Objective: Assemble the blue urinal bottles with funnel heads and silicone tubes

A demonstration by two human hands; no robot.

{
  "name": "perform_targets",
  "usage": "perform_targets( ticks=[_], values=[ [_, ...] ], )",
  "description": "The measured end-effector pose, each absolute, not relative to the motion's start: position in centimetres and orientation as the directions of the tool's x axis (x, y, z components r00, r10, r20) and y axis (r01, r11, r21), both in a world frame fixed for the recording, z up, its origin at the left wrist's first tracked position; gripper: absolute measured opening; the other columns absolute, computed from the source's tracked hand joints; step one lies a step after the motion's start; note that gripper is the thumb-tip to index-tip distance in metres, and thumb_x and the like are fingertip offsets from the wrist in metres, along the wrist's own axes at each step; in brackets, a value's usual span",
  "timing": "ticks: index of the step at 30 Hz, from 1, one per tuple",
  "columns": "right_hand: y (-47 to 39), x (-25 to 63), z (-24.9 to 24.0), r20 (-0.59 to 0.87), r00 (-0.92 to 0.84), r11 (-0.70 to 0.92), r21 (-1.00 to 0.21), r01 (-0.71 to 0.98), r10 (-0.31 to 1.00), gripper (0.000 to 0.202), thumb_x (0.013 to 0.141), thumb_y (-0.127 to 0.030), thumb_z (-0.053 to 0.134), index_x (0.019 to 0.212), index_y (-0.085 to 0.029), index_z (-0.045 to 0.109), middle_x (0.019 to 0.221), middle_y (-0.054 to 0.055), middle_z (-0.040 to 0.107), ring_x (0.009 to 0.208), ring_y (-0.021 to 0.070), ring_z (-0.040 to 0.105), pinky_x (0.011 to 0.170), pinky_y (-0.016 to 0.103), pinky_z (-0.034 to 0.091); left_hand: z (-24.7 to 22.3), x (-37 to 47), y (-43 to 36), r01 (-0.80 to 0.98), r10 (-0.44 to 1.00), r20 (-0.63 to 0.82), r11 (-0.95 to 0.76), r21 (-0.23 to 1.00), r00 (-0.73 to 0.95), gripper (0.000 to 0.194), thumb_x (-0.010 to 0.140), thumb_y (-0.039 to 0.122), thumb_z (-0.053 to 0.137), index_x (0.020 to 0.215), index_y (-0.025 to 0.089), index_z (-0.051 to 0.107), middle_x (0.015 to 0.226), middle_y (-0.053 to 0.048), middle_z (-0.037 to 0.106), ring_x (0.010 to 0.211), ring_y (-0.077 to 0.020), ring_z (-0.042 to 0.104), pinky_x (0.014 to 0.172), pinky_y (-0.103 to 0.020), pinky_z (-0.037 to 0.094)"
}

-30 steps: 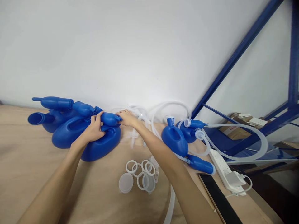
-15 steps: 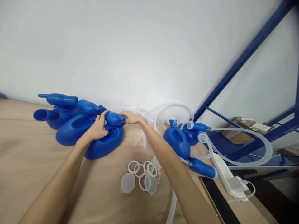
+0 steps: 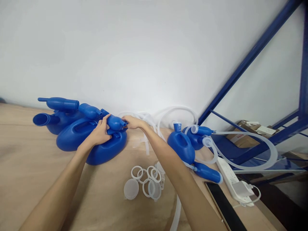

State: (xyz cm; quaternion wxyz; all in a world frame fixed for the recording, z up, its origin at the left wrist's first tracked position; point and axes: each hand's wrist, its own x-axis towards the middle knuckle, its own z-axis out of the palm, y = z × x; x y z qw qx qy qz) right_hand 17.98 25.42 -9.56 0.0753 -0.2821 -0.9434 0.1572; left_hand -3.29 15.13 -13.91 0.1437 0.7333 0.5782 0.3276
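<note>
My left hand (image 3: 102,132) grips a small blue bulb-shaped bottle (image 3: 115,123) by its left side, above a large blue jug (image 3: 108,148) lying on the table. At the narrow spout end of that bottle, my right hand (image 3: 130,122) has its fingers pressed together; what they pinch is too small to make out. More blue jugs (image 3: 72,136) and blue bottles (image 3: 63,104) lie to the left of my hands. White rings (image 3: 137,172) and translucent caps (image 3: 131,189) sit on the table in front.
Clear tubing (image 3: 178,109) curls along the wall. On the right are another blue jug (image 3: 180,146), a blue bottle (image 3: 208,172), a black phone (image 3: 225,205) and a white power strip (image 3: 227,173). A blue metal frame (image 3: 250,61) stands beyond the table (image 3: 108,199).
My right hand has shifted slightly left at the bottle's spout, and its fingers sit closer around the tip. My left hand keeps its grip. The whole view has shifted a little.
</note>
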Motion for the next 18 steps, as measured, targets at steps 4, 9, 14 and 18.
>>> perform_targets(
  ticks=[4,9,14,18],
  values=[
    [25.3,18.8,-9.3,0.074,-0.853,0.826,-0.304,0.474,0.516,0.041,0.078,-0.015,0.081,0.117,-0.013,0.067,0.121,0.011,0.069,0.114,0.0262,0.065,0.104,0.038,0.051,-13.8,-3.3,15.2,0.739,0.94,0.32,-0.299,0.603,0.12,0.113,0.062,0.025,0.067,0.164,0.015,0.021,0.128,-0.015,0.053,0.125,-0.0398,0.06,0.11,-0.056,0.051],
    [24.4,20.6,-9.3,0.068,-0.832,0.835,-0.047,0.548,0.55,0.085,0.072,0.006,0.074,0.148,-0.022,0.049,0.149,0.013,0.057,0.134,0.0276,0.058,0.104,0.038,0.054,-13.9,-3.5,15.2,0.723,0.943,0.307,-0.299,0.623,0.126,0.112,0.062,0.025,0.067,0.165,0.015,0.021,0.117,-0.01,0.052,0.118,-0.0367,0.061,0.107,-0.056,0.052],
    [23.5,21.0,-10.4,0.147,-0.724,0.706,0.157,0.69,0.674,0.068,0.091,-0.006,0.069,0.152,-0.022,0.043,0.138,0.014,0.066,0.128,0.0288,0.061,0.095,0.038,0.055,-14.2,-3.6,15.3,0.717,0.94,0.312,-0.314,0.623,0.141,0.113,0.063,0.026,0.066,0.165,0.015,0.019,0.117,-0.01,0.052,0.113,-0.0352,0.062,0.106,-0.055,0.052],
    [23.1,20.7,-11.0,0.184,-0.72,0.704,0.152,0.694,0.669,0.048,0.095,0.0,0.054,0.141,-0.016,0.052,0.131,0.015,0.069,0.125,0.0283,0.061,0.094,0.038,0.053,-14.2,-3.6,15.3,0.714,0.937,0.322,-0.32,0.622,0.139,0.113,0.063,0.026,0.067,0.166,0.017,0.02,0.111,-0.008,0.051,0.11,-0.0341,0.062,0.104,-0.054,0.052]
  ],
)
